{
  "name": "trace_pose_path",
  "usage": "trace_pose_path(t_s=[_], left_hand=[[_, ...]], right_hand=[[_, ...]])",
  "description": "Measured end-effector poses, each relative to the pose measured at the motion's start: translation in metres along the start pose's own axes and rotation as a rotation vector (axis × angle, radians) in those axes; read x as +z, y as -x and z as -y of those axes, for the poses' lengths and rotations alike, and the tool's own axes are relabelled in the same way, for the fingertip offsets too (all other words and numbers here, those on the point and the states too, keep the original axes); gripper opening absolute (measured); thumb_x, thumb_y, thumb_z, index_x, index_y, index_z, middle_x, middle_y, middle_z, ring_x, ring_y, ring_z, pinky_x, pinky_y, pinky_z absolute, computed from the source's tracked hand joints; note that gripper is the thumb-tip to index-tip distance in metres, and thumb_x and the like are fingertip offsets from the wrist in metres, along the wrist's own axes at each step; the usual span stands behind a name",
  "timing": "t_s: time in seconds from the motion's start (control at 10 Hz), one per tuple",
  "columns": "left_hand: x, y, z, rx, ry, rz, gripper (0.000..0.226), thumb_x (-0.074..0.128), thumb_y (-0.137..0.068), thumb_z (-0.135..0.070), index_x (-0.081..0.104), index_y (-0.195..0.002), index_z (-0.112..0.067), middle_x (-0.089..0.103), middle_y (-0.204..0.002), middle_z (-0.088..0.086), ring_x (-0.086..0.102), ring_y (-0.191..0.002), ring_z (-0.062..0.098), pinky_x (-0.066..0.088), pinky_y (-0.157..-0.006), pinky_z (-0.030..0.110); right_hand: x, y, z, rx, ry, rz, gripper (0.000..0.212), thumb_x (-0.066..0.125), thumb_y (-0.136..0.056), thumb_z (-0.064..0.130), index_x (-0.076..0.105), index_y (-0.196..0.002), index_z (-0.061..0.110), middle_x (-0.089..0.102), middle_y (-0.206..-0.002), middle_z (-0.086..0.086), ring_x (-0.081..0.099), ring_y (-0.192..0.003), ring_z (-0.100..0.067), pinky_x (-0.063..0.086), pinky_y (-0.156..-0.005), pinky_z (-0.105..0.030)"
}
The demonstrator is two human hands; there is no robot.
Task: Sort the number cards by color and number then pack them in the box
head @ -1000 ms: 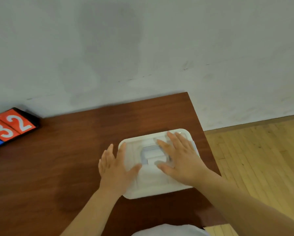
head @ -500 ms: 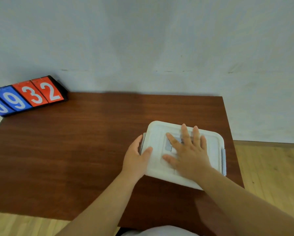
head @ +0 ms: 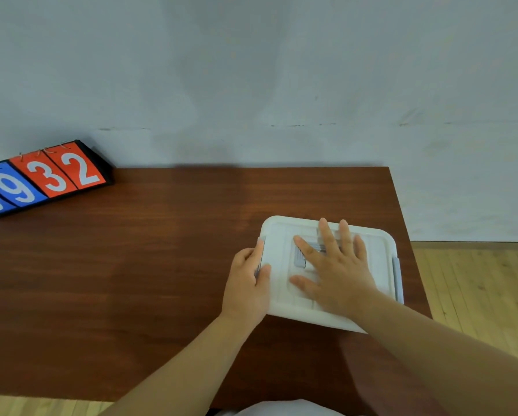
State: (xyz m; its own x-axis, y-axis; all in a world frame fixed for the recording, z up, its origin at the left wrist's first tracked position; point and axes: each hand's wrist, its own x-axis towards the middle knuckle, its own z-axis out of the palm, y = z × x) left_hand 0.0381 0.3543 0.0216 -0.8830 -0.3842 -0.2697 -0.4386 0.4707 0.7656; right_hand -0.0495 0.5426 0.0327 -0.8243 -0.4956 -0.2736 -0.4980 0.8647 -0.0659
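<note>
A pale grey wall [head: 281, 70] rose behind the brown wooden counter [head: 131, 265]. On its right part lay the closed white plastic box [head: 374, 250]. The right hand [head: 335, 271] pressed flat, fingers spread, on its lid; the left hand [head: 247, 283] gripped the box's left-side grey latch [head: 260, 256]. A red-and-blue flip scoreboard [head: 41, 181] stood well left of the box.

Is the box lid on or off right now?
On. The white lid covers the box, right hand flat on top, left hand at its left-side latch.
</note>
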Motion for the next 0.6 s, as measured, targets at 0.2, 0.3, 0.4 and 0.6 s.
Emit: trace_pose_path(t_s=[0.2, 0.3, 0.4, 0.6], left_hand=[[0.002, 0.001, -0.003, 0.065, -0.122, -0.043, 0.058, 0.041, -0.108, -0.033, 0.017, -0.16, -0.042, 0.037, -0.135, -0.019, 0.048, -0.114, 0.001, 0.047, -0.093, 0.017], [0.002, 0.003, -0.009, 0.092, -0.204, -0.066, 0.058, 0.041, -0.108, -0.034, 0.017, -0.161, -0.037, 0.038, -0.14, -0.014, 0.049, -0.117, 0.003, 0.052, -0.096, 0.025], [0.003, 0.003, -0.014, 0.128, -0.282, -0.068, 0.057, 0.044, -0.106, -0.035, 0.02, -0.157, -0.03, 0.038, -0.143, -0.007, 0.053, -0.115, 0.009, 0.055, -0.093, 0.03], [-0.011, -0.01, -0.039, 0.114, -0.543, 0.032, 0.059, 0.052, -0.099, -0.047, 0.025, -0.148, -0.028, 0.04, -0.14, 0.0, 0.049, -0.12, 0.019, 0.05, -0.098, 0.039]], right_hand=[[-0.003, -0.003, -0.003, -0.026, 0.016, 0.008, 0.083, 0.015, -0.085, 0.088, -0.015, -0.154, 0.052, -0.026, -0.166, -0.002, -0.028, -0.15, -0.04, -0.005, -0.122, -0.063], [-0.006, -0.007, -0.009, -0.056, 0.03, 0.024, 0.084, 0.014, -0.085, 0.088, -0.018, -0.154, 0.052, -0.029, -0.166, -0.002, -0.032, -0.149, -0.039, -0.008, -0.122, -0.062], [-0.009, -0.012, -0.015, -0.087, 0.017, 0.038, 0.084, 0.016, -0.084, 0.087, -0.016, -0.154, 0.053, -0.03, -0.165, 0.0, -0.035, -0.148, -0.037, -0.011, -0.122, -0.06], [-0.04, -0.011, -0.025, -0.129, -0.16, 0.116, 0.085, 0.042, -0.086, 0.079, 0.004, -0.157, 0.052, -0.017, -0.169, 0.005, -0.023, -0.153, -0.037, -0.002, -0.124, -0.057]])
